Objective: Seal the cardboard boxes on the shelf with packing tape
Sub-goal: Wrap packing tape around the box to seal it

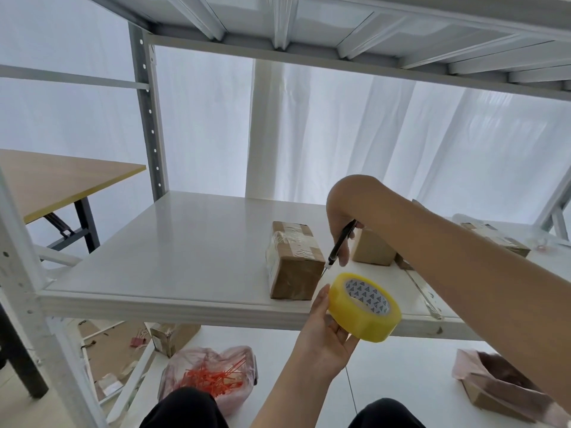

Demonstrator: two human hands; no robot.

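Note:
My left hand [324, 332] holds a yellow roll of packing tape [364, 307] at the front edge of the white shelf [173, 251]. My right hand [343, 223] reaches over it and grips a black-handled cutter [338, 245], blade pointing down at the roll. Just left of the blade lies a taped cardboard box [293, 261]. A second cardboard box [372, 247] stands behind my right hand, partly hidden by it. A third box [497, 239] lies farther right beyond my forearm. A clear strip of tape [423, 291] runs along the shelf surface from the second box toward the front edge.
An upper shelf [340, 54] hangs overhead. Below the shelf lie a plastic bag of red cable ties [207, 381], a small box [173, 335] and an open box in a pink bag [500, 387]. A wooden table [61, 180] stands at the left.

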